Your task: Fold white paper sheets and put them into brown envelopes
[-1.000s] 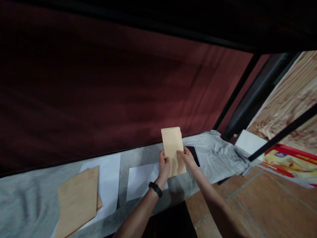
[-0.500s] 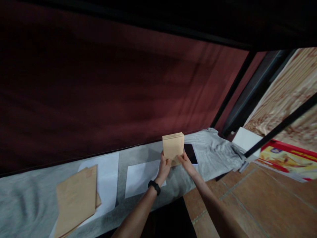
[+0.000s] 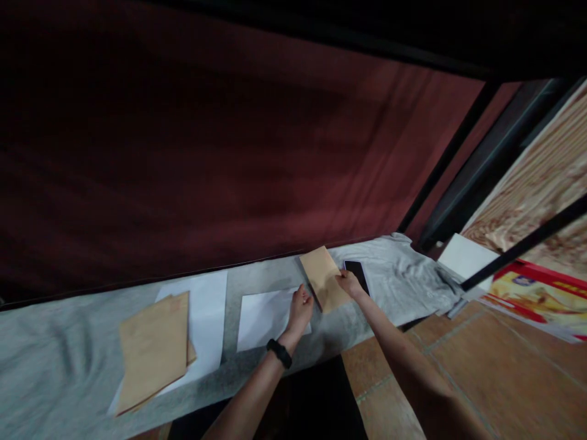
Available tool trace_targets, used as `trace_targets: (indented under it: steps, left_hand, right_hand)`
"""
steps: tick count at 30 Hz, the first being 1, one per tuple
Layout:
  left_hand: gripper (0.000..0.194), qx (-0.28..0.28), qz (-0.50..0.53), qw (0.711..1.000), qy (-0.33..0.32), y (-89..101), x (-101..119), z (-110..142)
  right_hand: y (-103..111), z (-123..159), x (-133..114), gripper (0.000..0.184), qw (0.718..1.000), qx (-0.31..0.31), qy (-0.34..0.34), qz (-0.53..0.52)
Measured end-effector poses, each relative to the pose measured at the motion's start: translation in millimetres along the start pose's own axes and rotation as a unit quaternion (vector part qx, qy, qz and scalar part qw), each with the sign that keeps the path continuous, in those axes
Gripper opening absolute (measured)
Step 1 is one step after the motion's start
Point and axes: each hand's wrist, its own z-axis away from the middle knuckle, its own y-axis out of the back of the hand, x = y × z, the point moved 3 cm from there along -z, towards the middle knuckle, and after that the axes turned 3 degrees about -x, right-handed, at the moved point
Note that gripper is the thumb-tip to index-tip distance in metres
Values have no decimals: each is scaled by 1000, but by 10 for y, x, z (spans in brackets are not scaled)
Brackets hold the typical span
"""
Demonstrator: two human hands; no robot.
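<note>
A stack of small brown envelopes (image 3: 323, 278) lies at a slant on the grey cloth. My right hand (image 3: 350, 284) grips its right edge, thumb on top. My left hand (image 3: 300, 310), with a black band on the wrist, is just left of the stack, apart from it and over the right end of a white sheet (image 3: 263, 318). Its fingers are loosely curled with a gap between them, and nothing shows in them. Just beyond my right hand a dark-screened phone (image 3: 356, 274) rests on the cloth, partly covered by the hand.
Larger brown envelopes (image 3: 153, 348) lie over white paper (image 3: 208, 324) at the left. The grey cloth (image 3: 394, 281) covers a long narrow surface against a dark red curtain (image 3: 257, 183). At the right are a black post (image 3: 452, 153), a white box (image 3: 465, 260) and a red-yellow package (image 3: 541, 299).
The envelope stack has gone from upright in both hands to lying slanted on the cloth. My left hand has come off it; my right hand has shifted to its right edge.
</note>
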Motion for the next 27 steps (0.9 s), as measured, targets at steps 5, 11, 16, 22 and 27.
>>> trace_targets:
  steps: [5, 11, 16, 22, 27]
  left_hand:
    - [47, -16, -151, 980, -132, 555, -83, 392]
    - [48, 77, -329, 924, -179, 1322, -374, 703]
    - [50, 163, -360, 913, -101, 1706, -458, 700]
    - [57, 146, -400, 905, -1, 1779, -272, 599]
    - [63, 119, -317, 940, 40, 1781, -247, 537]
  right_hand:
    - [-94, 131, 18, 22, 993, 61, 49, 89]
    - [-310, 501, -18, 48, 967, 120, 181, 132]
    - [-901, 1120, -114, 48, 944, 64, 292, 139]
    - [-1409, 1741, -266, 50, 918, -11, 325, 226]
    - [-1376, 1785, -372, 49, 913, -6, 318, 256]
